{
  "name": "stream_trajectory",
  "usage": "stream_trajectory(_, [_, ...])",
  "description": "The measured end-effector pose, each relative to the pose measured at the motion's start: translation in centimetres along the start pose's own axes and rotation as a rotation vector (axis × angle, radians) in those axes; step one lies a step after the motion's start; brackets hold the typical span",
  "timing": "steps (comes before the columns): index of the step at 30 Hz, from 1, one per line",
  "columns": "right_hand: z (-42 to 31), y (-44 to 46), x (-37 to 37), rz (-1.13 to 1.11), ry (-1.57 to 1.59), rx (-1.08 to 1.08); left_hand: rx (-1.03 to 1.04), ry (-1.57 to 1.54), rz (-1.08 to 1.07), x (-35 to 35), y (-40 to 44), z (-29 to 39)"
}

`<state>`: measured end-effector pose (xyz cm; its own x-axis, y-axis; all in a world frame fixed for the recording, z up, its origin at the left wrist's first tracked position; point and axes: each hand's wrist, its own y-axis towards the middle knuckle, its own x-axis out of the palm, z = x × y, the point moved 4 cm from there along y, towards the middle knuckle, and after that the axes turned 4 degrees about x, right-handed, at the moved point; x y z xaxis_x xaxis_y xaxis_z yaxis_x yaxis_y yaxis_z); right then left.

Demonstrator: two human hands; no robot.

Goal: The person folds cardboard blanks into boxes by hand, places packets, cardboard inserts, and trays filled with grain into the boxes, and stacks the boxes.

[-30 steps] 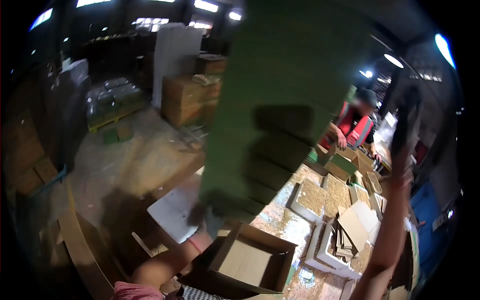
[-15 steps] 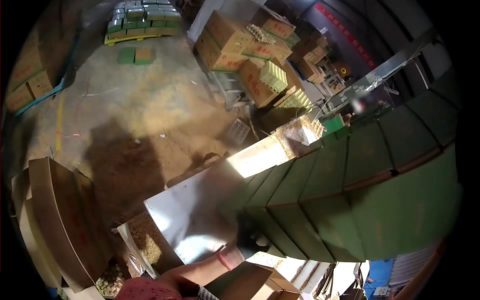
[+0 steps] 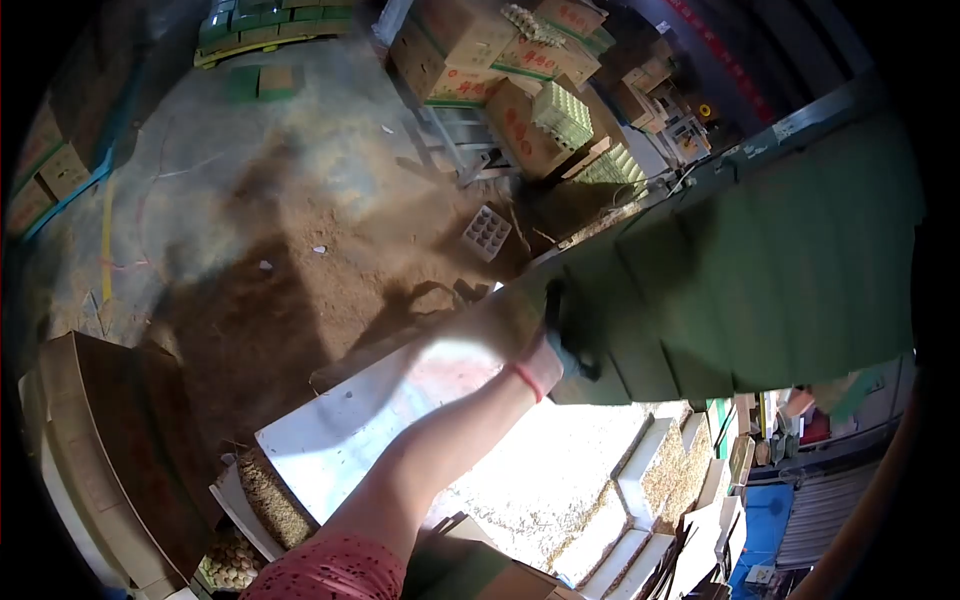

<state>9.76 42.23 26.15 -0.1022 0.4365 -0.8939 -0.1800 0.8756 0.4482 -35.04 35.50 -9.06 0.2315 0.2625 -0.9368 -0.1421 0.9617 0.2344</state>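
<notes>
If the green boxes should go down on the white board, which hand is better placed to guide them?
Probably the left hand: it touches the end of the green boxes nearer the white board. The right hand is out of view, its forearm at the picture's right edge.

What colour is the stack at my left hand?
The stack is green; the head view shows it best.

You see through one camera, worn on your head, facing forward and steeply down, its wide lens bowing straight lines and blackening the corners. Your left arm (image 3: pixel 430 450) runs up from the bottom edge, close to the lens. Green boxes (image 3: pixel 760 280) fill the right side nearby; the tabletop (image 3: pixel 500 470) lies below, floor (image 3: pixel 340 190) and cartons (image 3: pixel 455 45) farther off.
</notes>
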Motion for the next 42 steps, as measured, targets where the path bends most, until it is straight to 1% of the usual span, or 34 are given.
stream_trajectory(3, [1.0, -0.8, 1.1, -0.030, -0.004, 0.017, -0.022, 0.115, -0.046, 0.0, 2.5, -0.8])
stream_trajectory(7, [2.2, -2.6, 1.9, -0.048, -0.005, 0.039, -0.009, 0.142, -0.054, -0.3, 4.1, -1.9])
stream_trajectory(10, [3.2, -5.0, 2.2, -0.055, 0.012, 0.045, -0.018, 0.146, -0.038, -1.6, 3.8, -2.2])
stream_trajectory(12, [4.0, -7.4, 2.1, -0.053, 0.026, 0.054, 0.046, 0.155, -0.037, -1.7, 2.4, -0.6])
stream_trajectory(14, [4.5, -10.4, 2.3, -0.064, 0.054, 0.066, 0.083, -0.076, 0.203, -0.8, 0.4, -0.5])
stream_trajectory(15, [5.0, -12.4, 2.4, -0.067, 0.074, 0.082, 0.153, -0.795, 0.133, 4.5, 0.5, -1.0])
stream_trajectory(17, [6.8, -16.4, 2.8, -0.086, 0.122, 0.134, 0.219, -1.523, -0.056, 7.7, -3.2, 0.1])
stream_trajectory(18, [7.7, -18.6, 3.7, -0.110, 0.161, 0.171, -0.114, -1.836, -0.060, 6.1, -7.7, 0.2])
stream_trajectory(19, [9.1, -21.0, 4.7, -0.145, 0.207, 0.222, -0.500, -2.101, -0.062, 6.3, -12.6, -0.2])
stream_trajectory(21, [12.6, -27.1, 7.3, -0.289, 0.347, 0.384, 0.031, -1.645, -0.240, 9.2, -22.0, -0.1])
stream_trajectory(22, [14.1, -31.3, 8.8, -0.469, 0.492, 0.518, 0.048, -1.642, -0.255, 7.4, -24.6, 1.2])
stream_trajectory(23, [15.6, -36.2, 10.3, -0.698, 0.659, 0.671, 0.011, -1.305, -0.602, 4.0, -28.1, 3.0])
stream_trajectory(24, [13.3, -41.2, 9.3, -1.035, 0.753, 0.855, 0.039, -1.103, -0.711, 1.4, -30.8, 4.9])
stream_trajectory(25, [11.5, -46.8, 9.4, -1.084, 1.071, 0.945, 0.089, -0.897, -0.818, -1.3, -33.6, 6.7])
stream_trajectory(26, [9.1, -50.1, 10.4, -1.203, 1.168, 0.919, 0.198, -0.857, -0.732, -2.8, -35.9, 9.6])
stream_trajectory(28, [6.6, -55.6, 14.6, -1.244, 1.298, 0.889, 0.273, -0.465, -0.635, -0.8, -39.9, 14.2])
stream_trajectory(29, [6.1, -56.6, 16.2, -1.326, 0.991, 0.850, 0.246, -0.392, -0.606, -1.5, -39.9, 15.8])
stream_trajectory(30, [5.7, -56.6, 17.3, -1.380, 0.687, 0.796, 0.253, -0.372, -0.609, -1.7, -40.1, 16.6])
stream_trajectory(31, [3.6, -55.1, 15.2, -1.301, 0.884, 0.813, 0.163, -0.599, -0.608, -1.7, -40.1, 16.8])
stream_trajectory(32, [3.4, -55.1, 15.1, -1.291, 0.911, 0.825, 0.072, -0.830, -0.613, -1.7, -40.3, 16.7])
stream_trajectory(33, [3.1, -55.1, 15.0, -1.211, 0.895, 0.742, 0.083, -0.813, -0.631, -1.7, -40.8, 16.2])
stream_trajectory(34, [2.9, -54.6, 14.6, -1.125, 0.872, 0.664, 0.027, -0.901, -0.611, -1.5, -40.9, 15.2])
stream_trajectory(35, [-0.4, -50.4, 11.0, -1.076, 0.924, 0.729, -0.030, -0.997, -0.582, -1.2, -40.6, 14.1])
stream_trajectory(36, [-2.5, -47.1, 10.6, -0.971, 0.986, 0.582, -0.095, -1.093, -0.561, -1.0, -40.4, 12.8])
stream_trajectory(37, [-4.4, -44.1, 10.6, -0.860, 1.040, 0.438, 0.038, -1.021, -0.524, -1.9, -38.8, 11.1])
stream_trajectory(38, [-6.2, -41.4, 12.0, -0.856, 1.053, 0.387, 0.106, -0.984, -0.514, -2.3, -36.6, 8.4])
stream_trajectory(39, [-8.5, -38.8, 13.9, -0.803, 1.180, 0.338, 0.174, -0.947, -0.502, -2.6, -34.5, 5.7])
stream_trajectory(41, [-13.2, -34.4, 17.6, -0.818, 1.293, 0.322, -0.013, -1.262, -0.322, 0.1, -29.3, -1.9])
stream_trajectory(42, [-15.6, -32.1, 19.5, -0.827, 1.350, 0.314, -0.109, -1.412, -0.224, 0.6, -26.7, -4.4])
